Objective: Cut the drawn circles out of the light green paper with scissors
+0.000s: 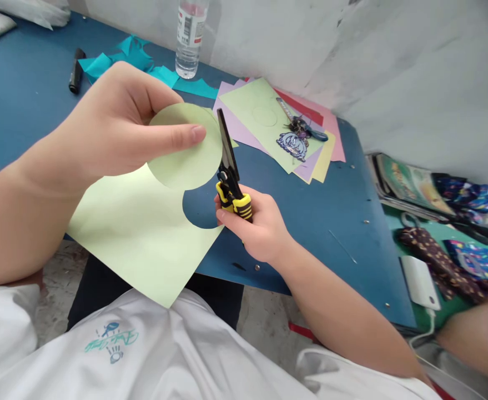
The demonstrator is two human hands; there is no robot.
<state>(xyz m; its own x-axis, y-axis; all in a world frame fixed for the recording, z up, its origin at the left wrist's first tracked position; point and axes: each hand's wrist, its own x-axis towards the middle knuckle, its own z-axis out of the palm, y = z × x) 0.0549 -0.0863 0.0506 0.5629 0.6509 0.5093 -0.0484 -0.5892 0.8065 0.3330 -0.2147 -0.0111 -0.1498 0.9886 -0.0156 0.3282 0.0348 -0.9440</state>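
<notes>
My left hand [114, 125] pinches a pale green paper sheet [144, 233] at its part-cut round disc [185, 161], thumb lying across the disc's face. The sheet hangs over the near edge of the blue table [318, 211] toward my lap. My right hand [256, 228] grips the yellow-and-black handles of a pair of scissors [229, 166]. The dark blades point up and away along the disc's right edge and look nearly closed. A curved cut-out shows in the sheet just left of the scissor handles.
A fan of coloured paper sheets [268, 128] lies further back, with a key bunch and charm [296, 136] on it. Teal paper scraps [135, 58], a black marker [76, 69] and a water bottle [190, 36] sit at the back. Right: books, patterned cloth, white charger [421, 280], another person's hand [477, 333].
</notes>
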